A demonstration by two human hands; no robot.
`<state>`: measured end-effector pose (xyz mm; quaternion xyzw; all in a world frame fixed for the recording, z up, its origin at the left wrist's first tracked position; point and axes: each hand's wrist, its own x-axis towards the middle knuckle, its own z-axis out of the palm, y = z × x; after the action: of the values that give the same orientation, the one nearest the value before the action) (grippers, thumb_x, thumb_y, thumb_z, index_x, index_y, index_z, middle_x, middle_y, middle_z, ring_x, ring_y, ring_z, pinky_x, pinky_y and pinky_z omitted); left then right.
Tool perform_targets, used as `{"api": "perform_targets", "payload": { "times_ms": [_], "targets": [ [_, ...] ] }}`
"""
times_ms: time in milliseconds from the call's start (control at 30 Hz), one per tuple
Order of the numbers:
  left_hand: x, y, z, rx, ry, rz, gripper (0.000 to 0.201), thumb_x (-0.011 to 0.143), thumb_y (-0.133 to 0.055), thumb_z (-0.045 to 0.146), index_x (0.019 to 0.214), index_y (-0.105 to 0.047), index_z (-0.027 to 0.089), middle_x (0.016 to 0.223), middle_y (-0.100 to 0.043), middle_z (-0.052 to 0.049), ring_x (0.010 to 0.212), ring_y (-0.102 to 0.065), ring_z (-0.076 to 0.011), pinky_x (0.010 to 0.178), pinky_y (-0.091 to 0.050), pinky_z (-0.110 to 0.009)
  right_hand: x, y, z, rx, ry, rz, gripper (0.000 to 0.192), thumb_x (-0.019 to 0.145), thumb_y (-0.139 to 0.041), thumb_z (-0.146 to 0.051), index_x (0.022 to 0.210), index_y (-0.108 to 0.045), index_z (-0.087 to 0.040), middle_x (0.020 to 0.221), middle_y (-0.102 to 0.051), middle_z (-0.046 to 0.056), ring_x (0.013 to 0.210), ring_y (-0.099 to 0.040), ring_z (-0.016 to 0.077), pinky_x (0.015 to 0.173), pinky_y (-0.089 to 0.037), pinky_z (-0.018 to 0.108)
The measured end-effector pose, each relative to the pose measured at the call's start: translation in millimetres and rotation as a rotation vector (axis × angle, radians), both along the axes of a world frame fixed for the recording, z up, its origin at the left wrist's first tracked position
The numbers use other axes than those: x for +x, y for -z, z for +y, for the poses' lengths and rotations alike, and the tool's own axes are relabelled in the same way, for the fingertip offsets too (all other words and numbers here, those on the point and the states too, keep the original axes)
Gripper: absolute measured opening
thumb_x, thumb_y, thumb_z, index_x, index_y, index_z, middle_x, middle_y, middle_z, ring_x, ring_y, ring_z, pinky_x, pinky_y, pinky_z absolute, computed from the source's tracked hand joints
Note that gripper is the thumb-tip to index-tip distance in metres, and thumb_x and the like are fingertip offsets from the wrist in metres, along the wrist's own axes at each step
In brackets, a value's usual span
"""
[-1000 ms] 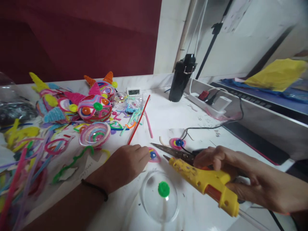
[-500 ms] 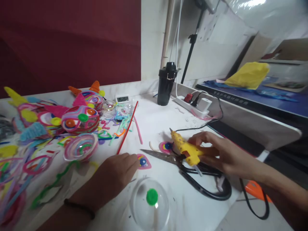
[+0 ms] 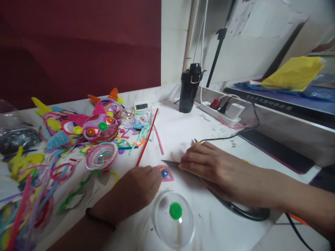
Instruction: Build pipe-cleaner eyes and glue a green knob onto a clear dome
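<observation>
My left hand (image 3: 133, 191) rests on the white table (image 3: 183, 129), fingers curled, fingertips on the left edge of a small pink eye-shaped felt piece (image 3: 166, 173). My right hand (image 3: 209, 165) lies palm down, fingers straight, over the black-handled scissors (image 3: 246, 212); only the blade tip (image 3: 170, 162) and the handle loop show. Just beyond the knuckles, the nozzle of the yellow glue gun (image 3: 196, 142) pokes out, the rest hidden by the hand. A clear plastic dome (image 3: 162, 226) with a green pompom (image 3: 175, 211) sits in front of both hands.
A heap of coloured pipe cleaners and coiled craft shapes (image 3: 99, 127) fills the left side. A red stick (image 3: 148, 137), a small digital clock (image 3: 141, 106), a black bottle (image 3: 190, 89) and a power strip (image 3: 222, 111) with a black cord lie further back.
My right hand has put the yellow glue gun down on the table and now lies flat over the scissors. My left hand has stayed at the pink piece.
</observation>
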<state>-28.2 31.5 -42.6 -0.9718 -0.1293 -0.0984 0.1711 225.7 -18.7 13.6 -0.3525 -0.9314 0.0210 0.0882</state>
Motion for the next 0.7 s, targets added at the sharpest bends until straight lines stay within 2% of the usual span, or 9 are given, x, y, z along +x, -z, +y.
{"api": "perform_targets", "payload": {
  "times_ms": [167,267,533,700],
  "targets": [
    [3.9,-7.0,-6.1,0.030,-0.015,0.082,0.017,0.088,-0.042,0.001,0.084,-0.054,0.013,0.077,-0.061,-0.007,0.065,-0.059,-0.0200,0.055,-0.051,-0.032,-22.4,7.1,23.5,-0.024,-0.064,-0.178,0.041,0.082,-0.048,-0.008,0.121,-0.060,-0.012,0.111,-0.064,0.013,0.098,-0.051,0.0279,0.082,-0.039,0.045],
    [6.0,-9.6,-9.1,0.006,-0.037,0.119,0.019,0.086,-0.042,-0.001,0.081,-0.052,0.014,0.076,-0.060,-0.006,0.065,-0.059,-0.0202,0.054,-0.051,-0.032,-28.2,8.9,30.0,-0.013,-0.074,-0.236,0.039,0.084,-0.049,-0.009,0.121,-0.060,-0.014,0.106,-0.062,0.012,0.093,-0.050,0.0271,0.077,-0.037,0.043],
    [7.1,-6.5,-12.8,-0.026,-0.084,0.219,0.016,0.083,-0.046,0.000,0.082,-0.053,0.014,0.082,-0.061,-0.009,0.070,-0.060,-0.0220,0.057,-0.053,-0.033,-33.5,17.2,34.9,0.068,-0.100,-0.237,0.036,0.082,-0.053,-0.011,0.116,-0.063,-0.015,0.097,-0.057,0.010,0.085,-0.048,0.0255,0.072,-0.033,0.041],
    [10.3,-11.4,-14.8,-0.102,-0.128,0.248,0.019,0.078,-0.048,-0.003,0.084,-0.055,0.013,0.084,-0.063,-0.009,0.070,-0.061,-0.0236,0.057,-0.055,-0.035,-36.5,16.1,35.4,0.030,-0.086,-0.257,0.034,0.084,-0.051,-0.012,0.114,-0.064,-0.016,0.099,-0.058,0.010,0.086,-0.046,0.0258,0.072,-0.033,0.042]
  ]
}}
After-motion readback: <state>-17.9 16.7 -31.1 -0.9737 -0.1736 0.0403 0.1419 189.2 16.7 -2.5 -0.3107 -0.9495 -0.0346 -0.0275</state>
